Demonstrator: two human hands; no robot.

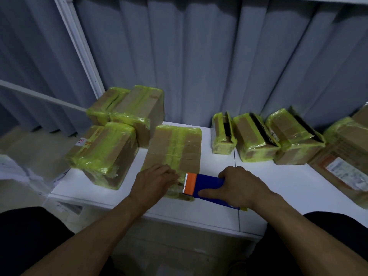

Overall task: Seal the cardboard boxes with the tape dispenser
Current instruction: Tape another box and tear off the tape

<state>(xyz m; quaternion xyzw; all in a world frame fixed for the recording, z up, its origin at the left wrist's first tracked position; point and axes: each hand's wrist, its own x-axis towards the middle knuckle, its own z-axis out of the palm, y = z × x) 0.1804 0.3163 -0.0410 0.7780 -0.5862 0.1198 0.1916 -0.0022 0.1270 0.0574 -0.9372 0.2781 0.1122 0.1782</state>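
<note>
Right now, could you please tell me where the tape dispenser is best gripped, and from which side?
Grip the tape dispenser by its blue body, coming from the right, as the right hand does with fingers wrapped over it. Its orange end carries the toothed blade and points left at the box, so keep clear of it.

Grey-blue pleated curtain (199, 56) fills the back. White upright post (79, 46) leans across it at left, with a crossbar (39, 94) branching off. White worktop (278, 188), one seam running front to back. Pale floor (35, 152) at left. Light dim, bluish.
</note>
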